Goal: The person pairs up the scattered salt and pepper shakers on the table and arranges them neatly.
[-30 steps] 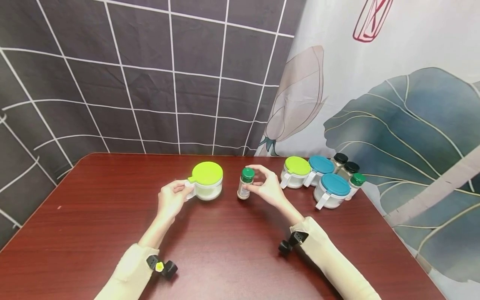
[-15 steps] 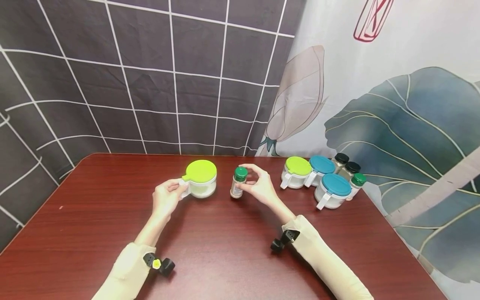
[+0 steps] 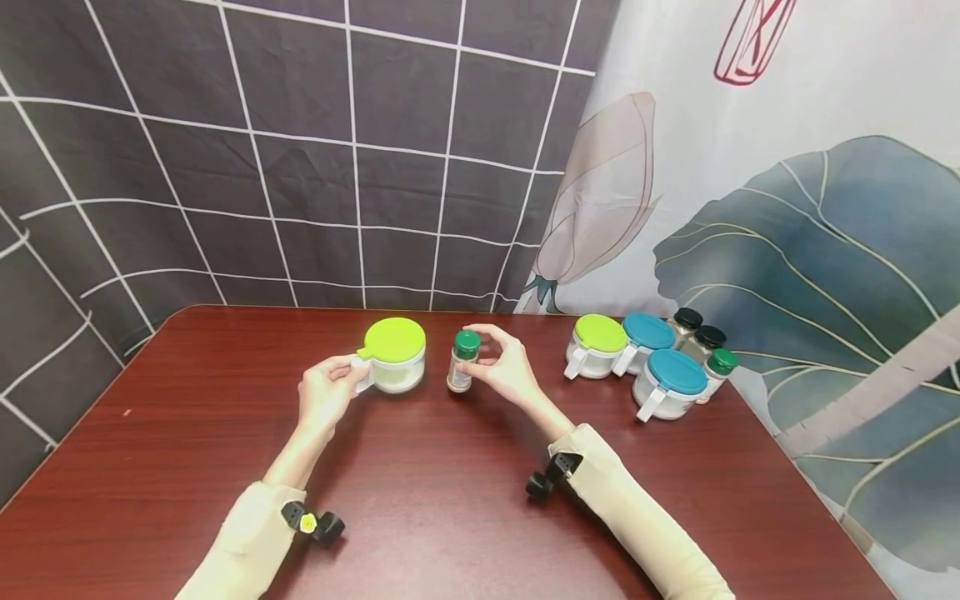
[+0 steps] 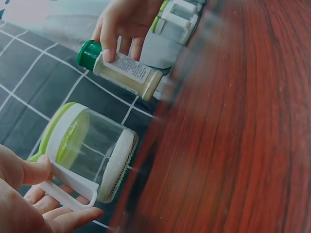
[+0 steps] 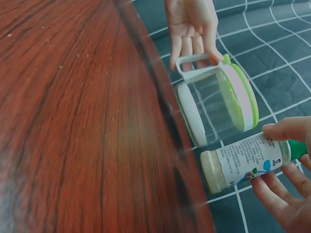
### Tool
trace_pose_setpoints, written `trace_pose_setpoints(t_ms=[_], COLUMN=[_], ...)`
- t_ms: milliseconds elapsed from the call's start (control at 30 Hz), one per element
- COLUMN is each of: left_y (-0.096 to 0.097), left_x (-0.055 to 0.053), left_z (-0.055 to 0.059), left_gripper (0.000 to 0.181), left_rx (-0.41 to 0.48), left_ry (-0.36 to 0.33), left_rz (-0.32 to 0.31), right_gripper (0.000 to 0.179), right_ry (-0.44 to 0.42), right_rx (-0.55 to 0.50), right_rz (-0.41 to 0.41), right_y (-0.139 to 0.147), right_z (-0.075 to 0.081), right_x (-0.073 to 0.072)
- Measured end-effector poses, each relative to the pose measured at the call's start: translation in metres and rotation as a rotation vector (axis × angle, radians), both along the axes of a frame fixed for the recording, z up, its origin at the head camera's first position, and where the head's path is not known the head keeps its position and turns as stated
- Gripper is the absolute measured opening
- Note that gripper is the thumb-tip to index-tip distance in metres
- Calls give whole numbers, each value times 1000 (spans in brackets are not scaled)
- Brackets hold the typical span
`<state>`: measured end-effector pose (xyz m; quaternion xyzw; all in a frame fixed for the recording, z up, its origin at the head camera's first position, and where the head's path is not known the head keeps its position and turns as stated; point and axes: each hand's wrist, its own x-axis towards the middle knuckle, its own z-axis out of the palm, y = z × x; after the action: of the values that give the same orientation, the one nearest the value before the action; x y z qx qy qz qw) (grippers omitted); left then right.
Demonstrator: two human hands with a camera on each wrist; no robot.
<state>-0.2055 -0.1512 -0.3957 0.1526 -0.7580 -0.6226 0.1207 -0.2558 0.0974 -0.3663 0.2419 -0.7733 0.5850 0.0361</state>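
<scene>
My left hand (image 3: 324, 398) grips the white handle of a clear seasoning jar (image 3: 399, 375) with a lime-green lid. In the left wrist view the thumb presses the top of the handle (image 4: 73, 182), and the jar looks empty. Just to the right, my right hand (image 3: 512, 372) pinches a small spice bottle (image 3: 460, 368) with a green cap between thumb and fingers. A pale filling and a printed label (image 5: 248, 158) show on the bottle in the right wrist view. Both containers are upright, a small gap apart. Whether their bases touch the table is hard to tell.
At the right of the dark red table (image 3: 420, 500) stand a lime-lidded jar (image 3: 596, 354), two blue-lidded jars (image 3: 667, 392), two black-capped bottles (image 3: 705, 343) and another green-capped bottle (image 3: 718, 371). A grey gridded cloth (image 3: 300, 183) hangs behind the table.
Both hands have moved left together, carrying the lime-lidded jar and the green-capped spice bottle, and slightly away toward the back. The group at the right has stayed in place.
</scene>
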Motion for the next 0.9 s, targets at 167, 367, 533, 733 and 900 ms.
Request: trace_pose_setpoints(t_ms=[167,367,533,733,900], left_y=[-5,-10,-15,-21,-25], left_x=[-1,1,1,-1,-2], left_z=[0,2,3,3,5], left_gripper=[32,32,33,33,32], left_rx=[-9,-12,-16,-17,-9], left_ry=[-2,-2,0,1,10], left_rz=[19,25,41,60,76], right_gripper=[52,52,54,52,51], right_ry=[-16,-10,-10,5,22], right_rx=[-1,-7,-20,-38,-25], right_rz=[8,0,-16,-44,-53], right_y=[-9,-16,-23,-33,-40], right_z=[-1,-12,-27,-27,-25], right_x=[-3,-13,-28,-32,-35])
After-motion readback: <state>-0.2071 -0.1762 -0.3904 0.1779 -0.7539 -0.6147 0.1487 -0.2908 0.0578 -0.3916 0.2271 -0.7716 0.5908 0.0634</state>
